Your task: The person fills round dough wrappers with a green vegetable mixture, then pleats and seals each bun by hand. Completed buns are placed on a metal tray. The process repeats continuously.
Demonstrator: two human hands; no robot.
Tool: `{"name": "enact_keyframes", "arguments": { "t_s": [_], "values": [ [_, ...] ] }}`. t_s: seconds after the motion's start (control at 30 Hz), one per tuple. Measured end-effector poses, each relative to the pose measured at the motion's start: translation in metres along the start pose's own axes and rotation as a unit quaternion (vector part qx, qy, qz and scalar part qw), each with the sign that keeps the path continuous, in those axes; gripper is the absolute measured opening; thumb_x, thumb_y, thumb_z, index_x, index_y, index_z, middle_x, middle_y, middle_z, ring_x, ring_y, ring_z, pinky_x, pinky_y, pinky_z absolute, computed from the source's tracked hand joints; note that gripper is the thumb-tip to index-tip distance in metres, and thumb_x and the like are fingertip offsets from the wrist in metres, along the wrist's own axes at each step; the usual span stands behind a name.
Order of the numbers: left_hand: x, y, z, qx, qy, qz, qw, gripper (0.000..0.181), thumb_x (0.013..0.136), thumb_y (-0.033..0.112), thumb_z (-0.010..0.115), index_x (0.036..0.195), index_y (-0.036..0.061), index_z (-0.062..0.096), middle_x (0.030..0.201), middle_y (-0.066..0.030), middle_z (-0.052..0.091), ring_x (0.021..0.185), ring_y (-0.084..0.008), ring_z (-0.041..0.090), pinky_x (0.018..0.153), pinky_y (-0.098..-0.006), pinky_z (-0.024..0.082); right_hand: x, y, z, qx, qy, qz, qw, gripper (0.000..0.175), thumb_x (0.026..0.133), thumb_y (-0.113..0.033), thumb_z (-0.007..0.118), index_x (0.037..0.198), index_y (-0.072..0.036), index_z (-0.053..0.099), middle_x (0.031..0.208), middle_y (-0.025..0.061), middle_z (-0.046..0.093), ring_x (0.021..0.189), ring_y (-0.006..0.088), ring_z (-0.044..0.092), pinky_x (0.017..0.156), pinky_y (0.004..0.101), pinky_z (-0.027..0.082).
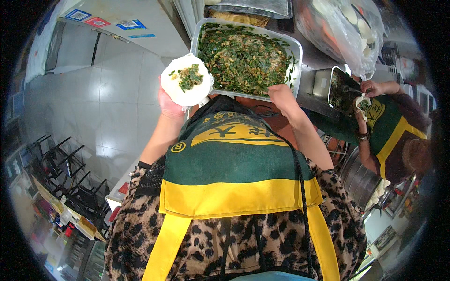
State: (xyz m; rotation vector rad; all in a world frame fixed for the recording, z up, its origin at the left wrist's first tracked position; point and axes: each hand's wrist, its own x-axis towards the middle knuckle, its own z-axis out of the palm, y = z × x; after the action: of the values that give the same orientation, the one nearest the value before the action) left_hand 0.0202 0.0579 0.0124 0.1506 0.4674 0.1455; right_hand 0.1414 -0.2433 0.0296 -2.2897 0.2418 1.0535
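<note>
A round white dough wrapper (175,86) lies across the palm and fingers of my left hand (171,103), with a small heap of chopped green filling (190,78) on its middle. Close by on the right stands a large translucent plastic tub (299,58) full of chopped greens mixed with brownish bits. My right hand (282,97) is at the tub's near right edge, its fingertips down at the filling. Whether a tool or some filling is between those fingers cannot be told.
A co-worker at the right holds a filled wrapper (362,104) beside a metal container (321,82) of dark filling. Behind the tub are a wicker basket (242,17) and a metal tray (256,7). A clear plastic bag (337,31) stands back right. Black chairs (66,165) are at far left.
</note>
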Motion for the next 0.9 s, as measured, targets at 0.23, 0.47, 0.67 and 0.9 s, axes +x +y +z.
{"name": "enact_keyframes", "arguments": {
  "t_s": [0.23, 0.47, 0.67, 0.9],
  "values": [
    [-0.006, -0.013, 0.013, -0.078, -0.073, -0.078, 0.991, 0.066, 0.094, 0.054, 0.025, 0.137, 0.0067, 0.040, 0.136, -0.0190, 0.045, 0.122, -0.0416, 0.045, 0.102, -0.0559, 0.038, 0.018, -0.010, 0.018, 0.128, -0.012, -0.036, 0.991, 0.027, 0.084, -0.008, 0.055, 0.109, -0.002, 0.064, 0.066, 0.0028, 0.058, 0.049, 0.0130, 0.046, 0.043, 0.0297, 0.035],
    [-0.004, -0.018, 0.018, -0.053, -0.063, -0.090, 0.993, 0.070, 0.094, 0.057, 0.020, 0.139, 0.0056, 0.036, 0.140, -0.0199, 0.041, 0.126, -0.0429, 0.041, 0.105, -0.0567, 0.033, 0.018, -0.013, 0.017, 0.345, -0.069, 0.012, 0.936, 0.024, 0.091, -0.011, 0.047, 0.106, 0.004, 0.057, 0.055, -0.0045, 0.043, 0.039, 0.0050, 0.032, 0.032, 0.0221, 0.020],
    [-0.005, -0.019, 0.021, -0.051, -0.063, -0.099, 0.992, 0.071, 0.094, 0.058, 0.020, 0.140, 0.0059, 0.036, 0.141, -0.0196, 0.039, 0.127, -0.0429, 0.040, 0.105, -0.0569, 0.032, 0.013, -0.008, -0.010, 0.387, -0.138, 0.153, 0.899, 0.024, 0.093, -0.010, 0.043, 0.110, 0.004, 0.055, 0.056, -0.0061, 0.041, 0.039, 0.0029, 0.026, 0.033, 0.0185, 0.022],
    [-0.002, -0.026, 0.027, -0.018, -0.003, -0.094, 0.995, 0.068, 0.095, 0.056, 0.022, 0.140, 0.0062, 0.036, 0.141, -0.0193, 0.039, 0.127, -0.0425, 0.039, 0.106, -0.0559, 0.031, 0.046, -0.020, 0.007, 0.211, -0.017, -0.030, 0.977, 0.010, 0.084, -0.007, 0.054, 0.084, -0.007, 0.063, 0.064, -0.0004, 0.052, 0.045, 0.0138, 0.041, 0.038, 0.0301, 0.030]
  ]
}}
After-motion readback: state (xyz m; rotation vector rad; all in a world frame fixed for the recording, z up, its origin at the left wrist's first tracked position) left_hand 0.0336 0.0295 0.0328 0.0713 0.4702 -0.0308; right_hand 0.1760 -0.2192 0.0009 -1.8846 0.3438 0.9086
